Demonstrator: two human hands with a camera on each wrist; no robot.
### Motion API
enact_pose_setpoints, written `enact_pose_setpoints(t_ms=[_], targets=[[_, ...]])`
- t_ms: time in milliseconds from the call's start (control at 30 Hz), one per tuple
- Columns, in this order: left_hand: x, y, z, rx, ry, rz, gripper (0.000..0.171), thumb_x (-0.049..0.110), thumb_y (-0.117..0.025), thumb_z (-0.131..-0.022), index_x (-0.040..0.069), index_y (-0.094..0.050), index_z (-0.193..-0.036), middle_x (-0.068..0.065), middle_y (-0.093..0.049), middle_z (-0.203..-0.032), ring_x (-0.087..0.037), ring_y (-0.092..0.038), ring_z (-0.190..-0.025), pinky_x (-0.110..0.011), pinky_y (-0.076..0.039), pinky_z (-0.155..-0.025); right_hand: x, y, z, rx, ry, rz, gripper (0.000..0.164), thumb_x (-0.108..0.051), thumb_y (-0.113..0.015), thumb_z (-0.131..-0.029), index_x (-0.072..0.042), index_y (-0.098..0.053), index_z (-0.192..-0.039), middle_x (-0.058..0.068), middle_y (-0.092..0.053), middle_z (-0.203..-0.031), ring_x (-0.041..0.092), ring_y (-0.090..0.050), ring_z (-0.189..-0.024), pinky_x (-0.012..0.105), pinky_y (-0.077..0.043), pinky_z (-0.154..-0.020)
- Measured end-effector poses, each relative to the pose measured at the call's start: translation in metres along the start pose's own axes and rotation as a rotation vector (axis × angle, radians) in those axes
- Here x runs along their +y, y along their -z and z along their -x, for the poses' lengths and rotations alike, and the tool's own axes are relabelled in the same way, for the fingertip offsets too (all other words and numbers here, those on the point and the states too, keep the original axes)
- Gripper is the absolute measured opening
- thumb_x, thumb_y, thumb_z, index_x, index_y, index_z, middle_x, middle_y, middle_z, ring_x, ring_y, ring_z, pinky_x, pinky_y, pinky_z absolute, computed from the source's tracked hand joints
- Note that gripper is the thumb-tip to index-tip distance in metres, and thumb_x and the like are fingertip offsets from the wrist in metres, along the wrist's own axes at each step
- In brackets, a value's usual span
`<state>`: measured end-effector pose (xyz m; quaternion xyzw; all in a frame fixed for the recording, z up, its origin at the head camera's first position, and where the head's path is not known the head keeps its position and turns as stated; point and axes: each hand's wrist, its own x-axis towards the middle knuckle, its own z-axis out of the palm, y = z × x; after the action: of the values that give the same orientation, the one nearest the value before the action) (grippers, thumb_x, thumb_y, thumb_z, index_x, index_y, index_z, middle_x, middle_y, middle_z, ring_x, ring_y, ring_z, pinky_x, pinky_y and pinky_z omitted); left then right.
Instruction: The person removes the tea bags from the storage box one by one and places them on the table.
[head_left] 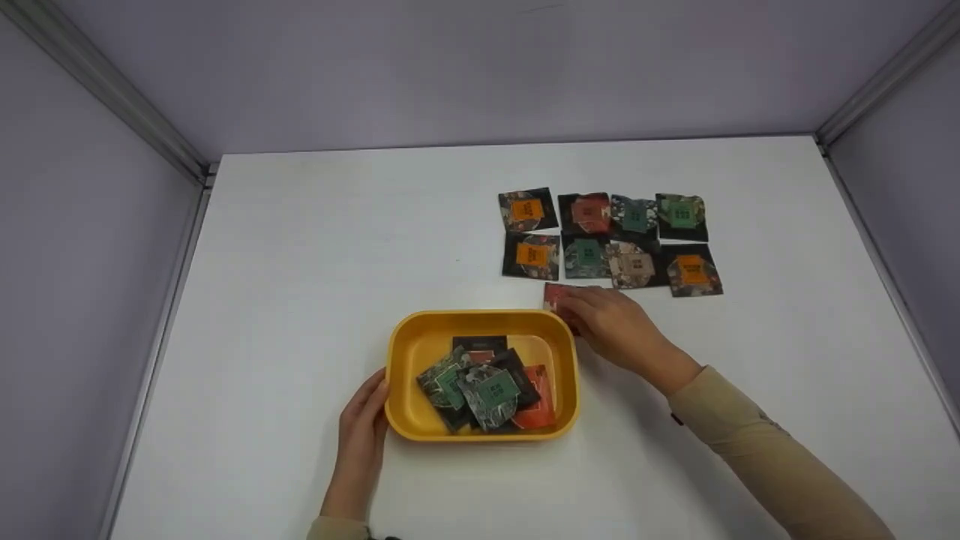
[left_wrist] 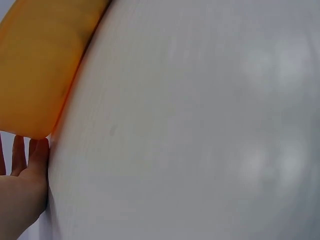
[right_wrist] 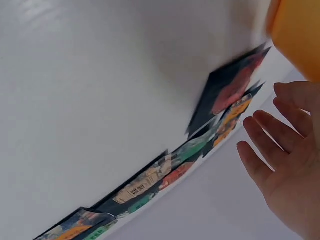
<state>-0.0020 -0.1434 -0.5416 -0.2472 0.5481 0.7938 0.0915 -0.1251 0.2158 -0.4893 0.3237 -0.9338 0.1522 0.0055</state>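
Note:
A yellow plastic tub (head_left: 409,322) stands near the front of the table with several dark printed sachets (head_left: 491,394) lying loosely inside it. My left hand (head_left: 364,420) rests against its left end, and in the left wrist view straight fingers (left_wrist: 37,155) touch the tub wall. Just past the tub's far right corner lies a red-and-black sachet (head_left: 553,294), partly hidden under my right hand (head_left: 615,326) in the head view. The right wrist view shows that hand with fingers spread apart, holding nothing, close by the flat red-and-black sachet (right_wrist: 227,90).
Beyond the right hand, several sachets lie in two rows, among them an orange-labelled one (head_left: 526,210) and a green-labelled one (head_left: 681,215). The white table (head_left: 300,262) ends at a pale back wall (head_left: 480,75), with panels on both sides.

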Motion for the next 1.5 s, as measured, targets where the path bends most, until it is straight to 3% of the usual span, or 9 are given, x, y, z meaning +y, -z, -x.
enact_pose_setpoints(t_ms=[200, 367, 667, 900, 1067, 1167, 1500], targets=[[0.0, 0.0, -0.001, -0.001, -0.003, -0.006, 0.058, 0.034, -0.062, -0.099, 0.001, -0.047, -0.144, -0.009, -0.045, -0.148, -0.012, -0.054, -0.123, -0.02, -0.044, -0.103, -0.019, 0.02, -0.003, 0.075, 0.052, -0.008, 0.03, -0.005, -0.072, -0.09, -0.007, -0.069, -0.12, 0.009, -0.067, -0.123, 0.027, -0.062, -0.114, 0.046, -0.051, -0.099], [0.0, -0.001, -0.001, -0.002, -0.001, -0.006, 0.059, 0.036, -0.063, -0.098, 0.002, -0.048, -0.144, -0.008, -0.046, -0.147, -0.012, -0.053, -0.124, -0.02, -0.043, -0.104, -0.043, 0.03, -0.005, 0.075, 0.133, 0.006, 0.034, -0.001, -0.073, -0.087, -0.006, -0.069, -0.121, 0.011, -0.066, -0.126, 0.028, -0.061, -0.118, 0.048, -0.049, -0.102], [0.003, 0.0, 0.0, 0.005, 0.022, -0.034, 0.061, 0.039, -0.061, -0.099, 0.004, -0.046, -0.146, -0.007, -0.043, -0.151, -0.012, -0.048, -0.129, -0.02, -0.041, -0.105, -0.084, 0.034, -0.01, -0.083, 0.296, 0.037, 0.037, -0.009, -0.076, -0.087, -0.01, -0.069, -0.123, 0.007, -0.067, -0.124, 0.025, -0.06, -0.117, 0.046, -0.048, -0.103], [0.004, 0.0, 0.0, 0.012, 0.036, -0.048, 0.06, 0.039, -0.06, -0.099, 0.005, -0.047, -0.146, -0.007, -0.043, -0.151, -0.014, -0.047, -0.131, -0.02, -0.042, -0.105, -0.109, 0.029, -0.015, -0.182, 0.403, 0.11, 0.034, -0.012, -0.076, -0.088, -0.012, -0.069, -0.122, 0.001, -0.07, -0.118, 0.02, -0.062, -0.11, 0.035, -0.051, -0.097], [0.003, 0.0, 0.0, 0.011, 0.032, -0.041, 0.061, 0.038, -0.062, -0.098, 0.004, -0.046, -0.146, -0.007, -0.042, -0.151, -0.014, -0.047, -0.131, -0.02, -0.042, -0.105, -0.122, 0.02, -0.012, -0.231, 0.419, 0.233, 0.034, -0.021, -0.075, -0.09, -0.014, -0.069, -0.122, 0.0, -0.07, -0.117, 0.019, -0.062, -0.109, 0.033, -0.051, -0.09], [0.003, 0.001, 0.0, 0.005, 0.029, -0.036, 0.061, 0.038, -0.061, -0.099, 0.004, -0.045, -0.146, -0.007, -0.042, -0.151, -0.014, -0.047, -0.131, -0.02, -0.041, -0.105, -0.127, 0.014, -0.01, -0.291, 0.413, 0.276, 0.037, -0.025, -0.074, -0.091, -0.014, -0.067, -0.126, 0.001, -0.068, -0.122, 0.02, -0.061, -0.113, 0.034, -0.05, -0.095], [0.004, 0.0, 0.0, 0.0, 0.029, -0.032, 0.064, 0.04, -0.063, -0.097, 0.003, -0.045, -0.147, -0.008, -0.041, -0.152, -0.015, -0.046, -0.132, -0.02, -0.041, -0.106, -0.129, -0.004, -0.011, -0.38, 0.399, 0.262, 0.044, -0.03, -0.073, -0.092, -0.016, -0.064, -0.132, 0.0, -0.066, -0.127, 0.018, -0.059, -0.118, 0.035, -0.048, -0.101]])
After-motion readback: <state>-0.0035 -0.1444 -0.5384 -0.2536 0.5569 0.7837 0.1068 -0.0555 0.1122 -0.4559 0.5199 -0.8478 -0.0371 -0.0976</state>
